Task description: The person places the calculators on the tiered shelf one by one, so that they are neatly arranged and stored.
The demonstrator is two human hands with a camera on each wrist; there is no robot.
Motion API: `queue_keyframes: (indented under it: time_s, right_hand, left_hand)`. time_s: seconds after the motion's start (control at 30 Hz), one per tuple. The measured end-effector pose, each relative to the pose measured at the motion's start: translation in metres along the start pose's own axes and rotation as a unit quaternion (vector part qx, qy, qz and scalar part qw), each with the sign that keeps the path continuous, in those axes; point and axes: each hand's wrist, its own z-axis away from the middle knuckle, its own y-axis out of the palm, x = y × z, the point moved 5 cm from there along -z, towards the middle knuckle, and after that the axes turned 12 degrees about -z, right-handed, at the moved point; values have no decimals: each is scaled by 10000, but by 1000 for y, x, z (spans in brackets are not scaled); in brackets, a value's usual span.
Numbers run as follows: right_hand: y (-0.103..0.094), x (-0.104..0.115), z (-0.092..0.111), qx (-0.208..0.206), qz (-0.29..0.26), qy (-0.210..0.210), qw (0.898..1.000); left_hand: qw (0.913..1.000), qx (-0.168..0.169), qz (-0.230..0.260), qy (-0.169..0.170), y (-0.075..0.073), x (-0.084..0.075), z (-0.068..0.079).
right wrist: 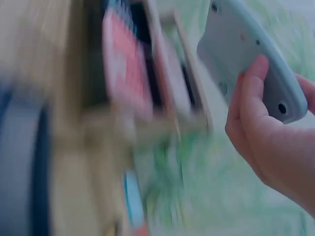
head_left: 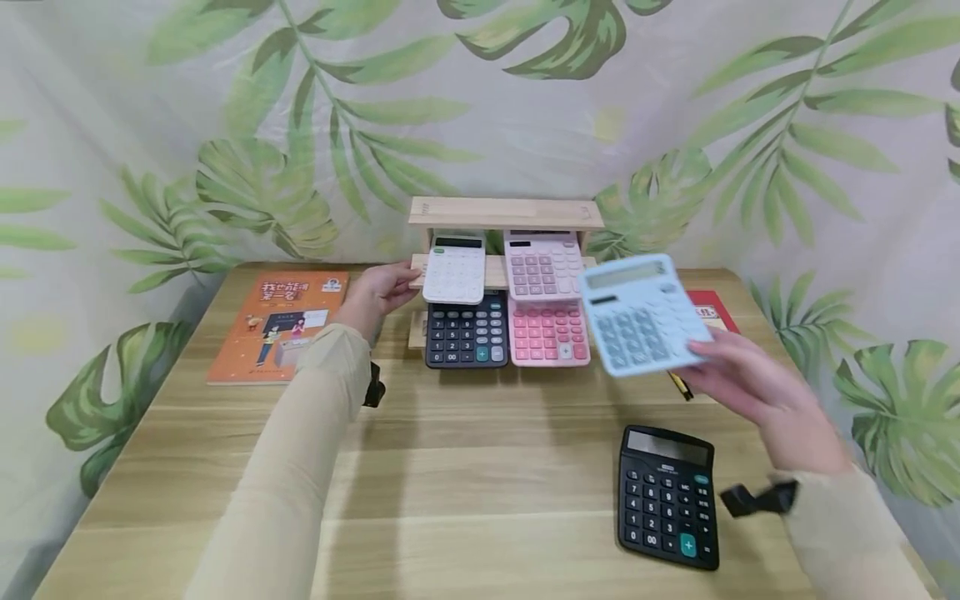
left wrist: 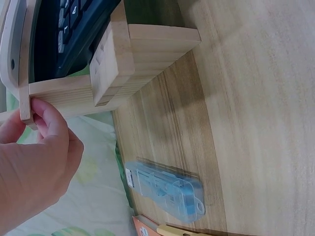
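My right hand [head_left: 757,387] grips a light blue calculator [head_left: 645,315] by its lower right corner, in the air right of a small wooden rack [head_left: 506,212]. In the right wrist view, my fingers press its back [right wrist: 231,54]. With thumb and fingers, my left hand [head_left: 378,292] pinches the left end of the rack's middle board [left wrist: 25,105]. On that board lie a white calculator [head_left: 455,271] and a pale pink calculator [head_left: 545,267]. Below them sit a black calculator [head_left: 467,333] and a pink calculator [head_left: 550,335].
Another black calculator [head_left: 667,496] lies on the table at the front right. An orange book [head_left: 277,329] is at the left. A red booklet [head_left: 712,308] and a yellow-black pen [head_left: 681,385] lie partly hidden behind my right hand. A clear blue case [left wrist: 167,189] lies beside the rack.
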Motion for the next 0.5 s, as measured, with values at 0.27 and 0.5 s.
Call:
queue_keyframes:
  time_s: [0.27, 0.5]
  right_hand:
    - [47, -13, -141, -1683, -967, -109, 9809]
    - [69, -30, -220, -2484, -93, -294, 9682]
  left_hand:
    - [9995, -279, -124, 14, -3, 5, 0]
    - [9995, -307, -75, 36, -5, 3, 3]
